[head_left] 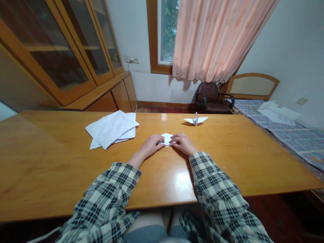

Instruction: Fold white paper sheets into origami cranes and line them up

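A small folded piece of white paper point(167, 138) lies on the wooden table in front of me, between my two hands. My left hand point(152, 144) grips its left corner, with thumb and fingers closed on the edge. On the opposite corner, my right hand point(182, 142) pinches the paper the same way. The fingers cover both side corners, so only the middle of the folded sheet shows. Beyond my right hand stands a finished white paper crane point(195, 120) with its wings spread.
Loose white sheets point(111, 130) lie stacked unevenly on the table point(63, 175) to the left. Past the far edge are a brown armchair point(209, 96) and a pink curtain point(210, 37). A glass-door cabinet point(68, 98) stands at left, a bed point(283, 128) at right.
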Tool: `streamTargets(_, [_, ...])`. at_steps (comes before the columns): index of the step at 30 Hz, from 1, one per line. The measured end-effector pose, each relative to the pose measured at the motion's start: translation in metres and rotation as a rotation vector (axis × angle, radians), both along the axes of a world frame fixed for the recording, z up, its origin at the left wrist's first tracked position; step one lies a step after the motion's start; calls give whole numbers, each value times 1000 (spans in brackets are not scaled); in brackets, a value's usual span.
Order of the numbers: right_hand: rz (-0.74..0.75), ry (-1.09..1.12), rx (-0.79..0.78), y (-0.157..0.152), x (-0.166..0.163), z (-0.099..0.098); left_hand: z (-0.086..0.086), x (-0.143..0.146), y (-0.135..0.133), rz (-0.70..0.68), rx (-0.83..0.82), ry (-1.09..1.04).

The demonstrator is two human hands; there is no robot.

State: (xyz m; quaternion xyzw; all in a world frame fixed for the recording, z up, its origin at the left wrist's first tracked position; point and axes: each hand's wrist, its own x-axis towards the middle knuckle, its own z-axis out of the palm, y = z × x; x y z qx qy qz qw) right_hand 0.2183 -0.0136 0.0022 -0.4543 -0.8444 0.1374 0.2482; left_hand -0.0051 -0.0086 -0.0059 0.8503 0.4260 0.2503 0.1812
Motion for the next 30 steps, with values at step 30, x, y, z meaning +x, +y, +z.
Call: streamTargets(30, [-215, 22, -5, 5, -11, -12, -5, 9, 5, 119, 79, -21])
